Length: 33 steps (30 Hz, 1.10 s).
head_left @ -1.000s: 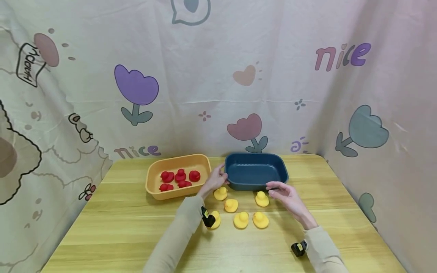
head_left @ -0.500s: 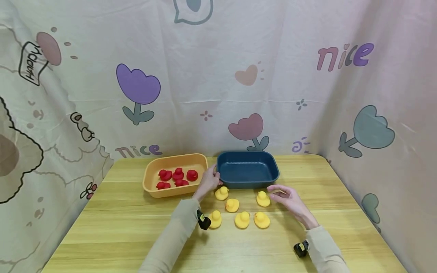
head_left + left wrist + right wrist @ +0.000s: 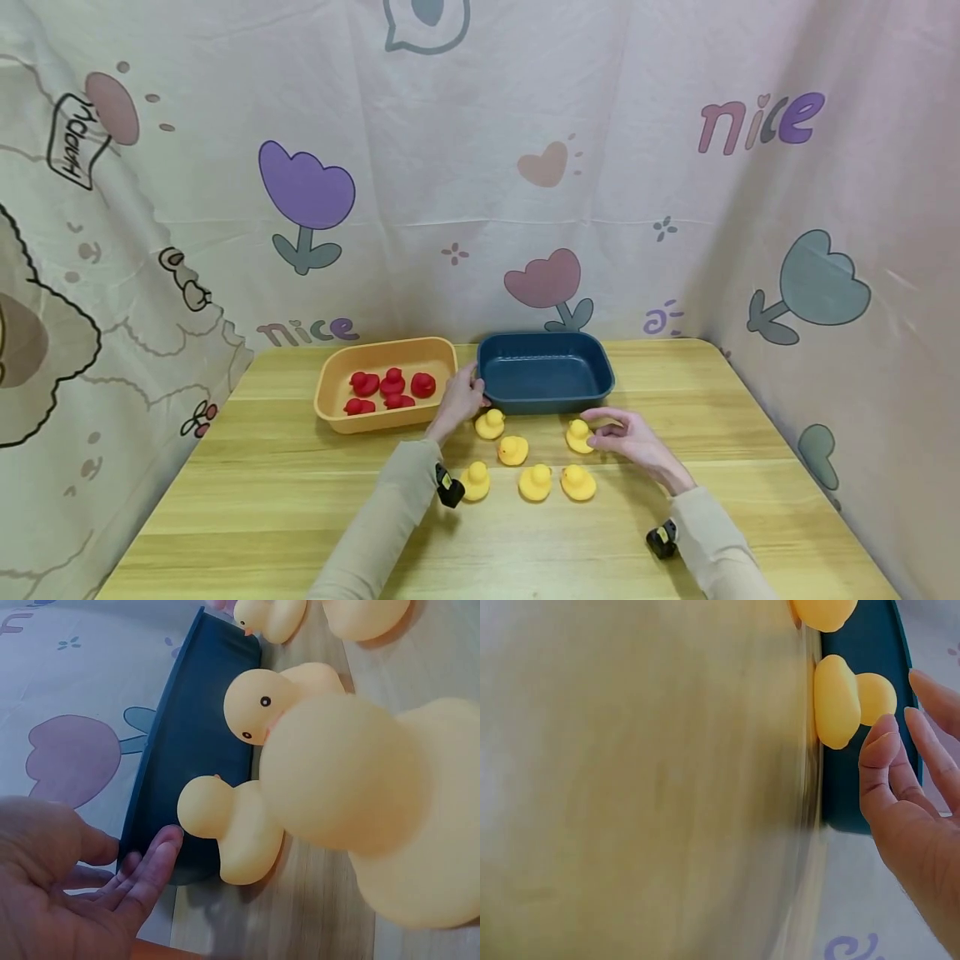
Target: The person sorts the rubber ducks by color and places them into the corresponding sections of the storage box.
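Note:
In the head view my left hand (image 3: 459,402) holds the left end of a dark blue tray (image 3: 546,408); the left wrist view puts its fingertips right at the tray's rim and end wall. My right hand (image 3: 637,442) reaches in from the right, thumb and fingers parted about a yellow rubber duck (image 3: 577,437) before the tray's front right. In the right wrist view the thumb tip overlaps that duck's head (image 3: 877,699). Another yellow duck (image 3: 490,425) sits close beside my left hand. The blue tray's inside shows no ducks.
An orange tray (image 3: 330,421) with several red rubber ducks (image 3: 392,383) stands left of the blue one. More yellow ducks (image 3: 536,483) stand on the wooden table (image 3: 247,500), between my forearms. A printed curtain (image 3: 450,192) hangs behind the table.
The blue tray has shifted left toward the orange tray, with my left hand at its end. My right hand has moved left and closer around the front right yellow duck.

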Available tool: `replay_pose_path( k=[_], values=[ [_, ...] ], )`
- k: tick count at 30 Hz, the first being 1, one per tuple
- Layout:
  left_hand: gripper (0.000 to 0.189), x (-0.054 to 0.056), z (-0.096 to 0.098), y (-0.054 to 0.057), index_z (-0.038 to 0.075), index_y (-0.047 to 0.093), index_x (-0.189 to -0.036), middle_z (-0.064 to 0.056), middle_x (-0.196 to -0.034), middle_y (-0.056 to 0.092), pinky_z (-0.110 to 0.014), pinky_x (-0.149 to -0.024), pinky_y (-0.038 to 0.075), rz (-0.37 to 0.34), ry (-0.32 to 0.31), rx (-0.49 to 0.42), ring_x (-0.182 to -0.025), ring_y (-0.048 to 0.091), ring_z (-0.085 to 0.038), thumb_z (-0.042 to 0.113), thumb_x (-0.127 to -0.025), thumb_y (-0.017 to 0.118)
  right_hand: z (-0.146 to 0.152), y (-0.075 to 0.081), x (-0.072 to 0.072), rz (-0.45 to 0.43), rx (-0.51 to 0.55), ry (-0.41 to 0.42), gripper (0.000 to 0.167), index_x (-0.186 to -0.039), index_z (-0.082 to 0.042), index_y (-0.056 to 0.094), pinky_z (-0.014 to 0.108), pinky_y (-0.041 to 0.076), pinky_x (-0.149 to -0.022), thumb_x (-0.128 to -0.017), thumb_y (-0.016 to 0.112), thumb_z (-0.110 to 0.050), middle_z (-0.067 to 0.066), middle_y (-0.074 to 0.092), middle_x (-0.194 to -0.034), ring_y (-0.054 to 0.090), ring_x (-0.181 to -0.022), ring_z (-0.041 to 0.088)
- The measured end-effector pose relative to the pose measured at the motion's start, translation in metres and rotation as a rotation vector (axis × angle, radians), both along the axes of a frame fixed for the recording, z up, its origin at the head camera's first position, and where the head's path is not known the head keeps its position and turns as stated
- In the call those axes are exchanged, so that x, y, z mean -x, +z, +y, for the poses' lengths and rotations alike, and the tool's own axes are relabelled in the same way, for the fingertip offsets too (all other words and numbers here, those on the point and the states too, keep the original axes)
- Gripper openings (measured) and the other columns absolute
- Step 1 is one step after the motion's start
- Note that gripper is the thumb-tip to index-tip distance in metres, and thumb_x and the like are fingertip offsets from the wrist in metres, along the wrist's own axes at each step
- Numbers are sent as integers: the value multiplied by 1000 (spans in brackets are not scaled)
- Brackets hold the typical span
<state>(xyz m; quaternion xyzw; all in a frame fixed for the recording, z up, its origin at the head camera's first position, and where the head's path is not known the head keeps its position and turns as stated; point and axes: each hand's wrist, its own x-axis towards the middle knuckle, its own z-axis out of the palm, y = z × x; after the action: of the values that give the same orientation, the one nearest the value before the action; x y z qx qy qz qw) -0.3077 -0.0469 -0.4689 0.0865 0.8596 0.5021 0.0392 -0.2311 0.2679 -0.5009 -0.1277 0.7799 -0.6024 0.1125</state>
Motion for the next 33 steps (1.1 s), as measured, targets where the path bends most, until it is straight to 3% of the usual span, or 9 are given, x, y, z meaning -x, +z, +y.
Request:
replay_pose_path(
  k=[4,11,20,33],
  values=[
    [52,1,-1,0,-5,32,-154,-21,-95,68,-32,-75,62,-30,-6,-11,-78,75,-29,7,-105,46,-2,0,4,-4,3,20,52,-134,13,52,19,57,-77,-90,72,-5,36,53,-132,63,-86,5],
    [52,4,-4,-2,-3,32,-154,-22,-92,66,-45,-79,63,-64,-9,-56,-81,76,-36,5,-105,46,-10,-1,12,18,-73,5,44,-126,11,59,19,54,-69,-87,75,-3,32,61,-120,61,-79,6],
    [54,4,-3,1,0,32,-156,-21,-87,64,-44,-76,64,-68,-12,-68,-81,75,-38,4,-104,47,-15,0,16,77,-157,-5,35,-113,9,63,18,48,-65,-83,78,-1,29,63,-111,56,-72,10],
    [53,3,-3,1,1,33,-155,-16,-83,62,-38,-73,64,-66,-7,-64,-76,75,-32,4,-105,47,-16,3,16,91,-165,12,34,-112,9,63,17,47,-64,-83,77,0,28,65,-106,54,-75,10]
  ],
)
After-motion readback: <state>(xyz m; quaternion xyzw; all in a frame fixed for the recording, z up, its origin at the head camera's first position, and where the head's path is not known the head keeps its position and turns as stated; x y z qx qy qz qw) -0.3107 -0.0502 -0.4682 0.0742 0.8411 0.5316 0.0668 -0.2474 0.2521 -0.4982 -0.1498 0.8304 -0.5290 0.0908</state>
